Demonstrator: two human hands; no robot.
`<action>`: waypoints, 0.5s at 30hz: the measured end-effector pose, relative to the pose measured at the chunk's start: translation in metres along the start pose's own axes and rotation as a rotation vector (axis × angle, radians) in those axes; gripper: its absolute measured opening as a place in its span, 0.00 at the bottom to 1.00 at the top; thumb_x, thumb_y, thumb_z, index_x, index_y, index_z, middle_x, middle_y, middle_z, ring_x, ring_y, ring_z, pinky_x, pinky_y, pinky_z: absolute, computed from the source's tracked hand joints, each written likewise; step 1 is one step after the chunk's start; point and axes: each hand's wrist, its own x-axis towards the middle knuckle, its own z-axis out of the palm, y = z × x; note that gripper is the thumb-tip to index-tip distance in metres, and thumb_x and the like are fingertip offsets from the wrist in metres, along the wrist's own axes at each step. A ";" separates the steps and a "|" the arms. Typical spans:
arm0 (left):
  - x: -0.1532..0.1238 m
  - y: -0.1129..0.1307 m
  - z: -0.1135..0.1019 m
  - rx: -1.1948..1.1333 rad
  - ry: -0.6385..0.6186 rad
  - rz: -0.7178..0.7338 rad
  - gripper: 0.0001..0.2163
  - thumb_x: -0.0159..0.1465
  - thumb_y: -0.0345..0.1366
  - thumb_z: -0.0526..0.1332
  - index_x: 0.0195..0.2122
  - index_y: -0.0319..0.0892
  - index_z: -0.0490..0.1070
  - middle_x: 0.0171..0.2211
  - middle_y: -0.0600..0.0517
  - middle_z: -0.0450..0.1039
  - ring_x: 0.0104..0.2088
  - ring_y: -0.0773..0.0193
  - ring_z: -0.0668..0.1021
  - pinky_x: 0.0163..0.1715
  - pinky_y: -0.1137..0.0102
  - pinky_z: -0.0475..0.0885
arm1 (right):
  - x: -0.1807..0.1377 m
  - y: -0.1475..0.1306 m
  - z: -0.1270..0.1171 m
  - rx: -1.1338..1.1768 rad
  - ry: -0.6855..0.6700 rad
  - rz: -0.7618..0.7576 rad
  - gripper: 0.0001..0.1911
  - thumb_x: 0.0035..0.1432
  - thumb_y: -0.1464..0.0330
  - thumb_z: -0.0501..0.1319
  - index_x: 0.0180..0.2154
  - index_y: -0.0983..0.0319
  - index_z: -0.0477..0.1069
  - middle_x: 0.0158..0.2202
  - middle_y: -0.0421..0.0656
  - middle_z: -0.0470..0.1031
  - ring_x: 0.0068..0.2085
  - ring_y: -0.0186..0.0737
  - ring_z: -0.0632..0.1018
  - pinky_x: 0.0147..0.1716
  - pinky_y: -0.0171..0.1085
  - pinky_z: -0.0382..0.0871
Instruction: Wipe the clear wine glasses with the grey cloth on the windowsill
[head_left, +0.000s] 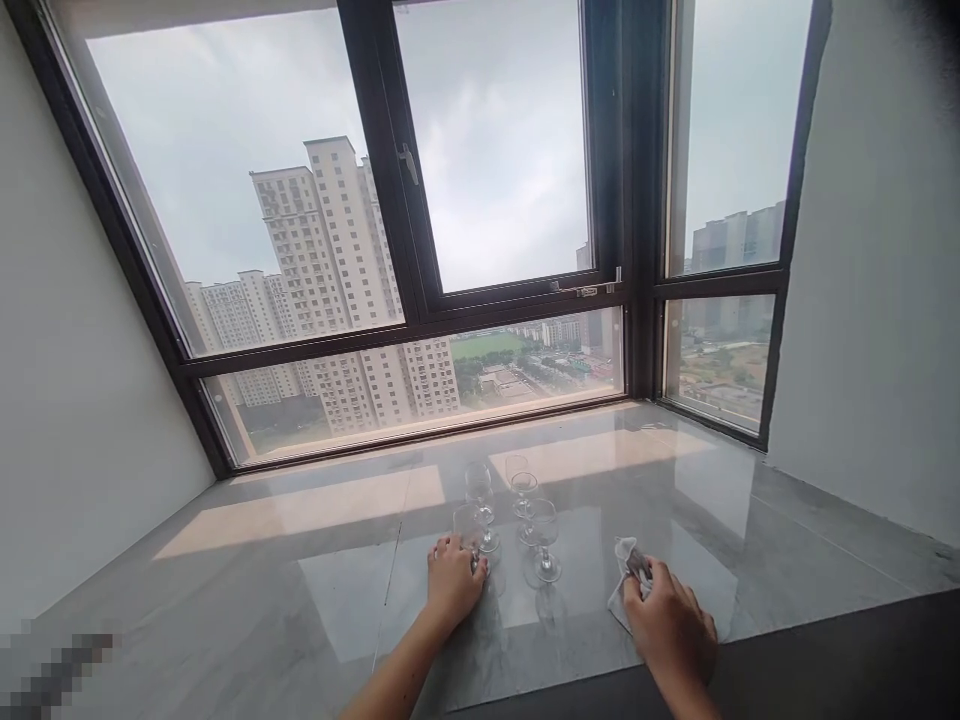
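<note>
My left hand [454, 580] is closed around the lower part of a clear stemmed glass [469, 522] that stands at the front left of a small group. Its fingers hide most of the stem. To the right stands another stemmed glass [546, 530], upright on its round foot. Behind these two are more clear glasses, among them one at the back left [478, 484] and one at the back right [524, 484]. A crumpled white cloth [624, 590] is pinched in my right hand [670, 615], close to the front edge of the sill.
The glasses stand on a glossy grey marble-look window sill [330, 560] with strong reflections. A dark window frame [641, 200] rises behind it, with a handle [409, 163] on one sash. White walls [870, 260] close in both sides. The sill's front edge runs below my hands.
</note>
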 end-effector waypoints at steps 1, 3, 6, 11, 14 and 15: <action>-0.002 -0.006 -0.001 0.013 0.003 0.004 0.19 0.66 0.46 0.53 0.54 0.51 0.74 0.56 0.47 0.69 0.59 0.49 0.64 0.59 0.54 0.55 | 0.000 0.000 0.000 -0.001 0.001 -0.003 0.16 0.62 0.64 0.52 0.49 0.61 0.67 0.44 0.48 0.77 0.46 0.48 0.75 0.39 0.42 0.62; -0.007 -0.023 -0.005 0.046 0.023 0.003 0.19 0.67 0.45 0.51 0.53 0.51 0.74 0.56 0.47 0.69 0.59 0.50 0.64 0.59 0.54 0.56 | 0.000 0.001 0.000 -0.003 0.001 -0.004 0.15 0.62 0.64 0.52 0.48 0.61 0.68 0.44 0.48 0.77 0.46 0.48 0.76 0.39 0.43 0.62; -0.009 -0.068 -0.018 0.119 0.070 -0.054 0.19 0.67 0.43 0.49 0.52 0.51 0.76 0.56 0.47 0.69 0.61 0.49 0.62 0.59 0.55 0.56 | -0.001 0.000 0.000 0.002 0.004 -0.003 0.16 0.62 0.64 0.52 0.48 0.61 0.67 0.44 0.48 0.77 0.46 0.49 0.76 0.40 0.44 0.63; 0.001 -0.169 -0.049 0.276 0.056 -0.363 0.20 0.67 0.44 0.48 0.54 0.51 0.74 0.61 0.46 0.64 0.63 0.46 0.61 0.61 0.51 0.53 | -0.001 0.001 0.000 0.029 -0.002 0.012 0.18 0.62 0.63 0.51 0.51 0.61 0.65 0.43 0.49 0.78 0.46 0.51 0.76 0.41 0.45 0.63; 0.010 -0.212 -0.059 0.320 0.026 -0.478 0.21 0.67 0.46 0.47 0.53 0.51 0.74 0.62 0.46 0.63 0.64 0.46 0.59 0.61 0.50 0.51 | 0.000 0.002 0.001 0.031 -0.007 0.012 0.19 0.61 0.62 0.51 0.52 0.61 0.64 0.43 0.49 0.78 0.47 0.51 0.76 0.42 0.45 0.64; 0.013 -0.221 -0.061 0.326 0.014 -0.493 0.21 0.67 0.46 0.46 0.54 0.51 0.73 0.62 0.45 0.62 0.64 0.46 0.59 0.62 0.49 0.51 | 0.000 0.002 0.001 0.030 -0.008 0.015 0.19 0.61 0.62 0.51 0.52 0.61 0.64 0.43 0.49 0.78 0.47 0.51 0.76 0.42 0.45 0.64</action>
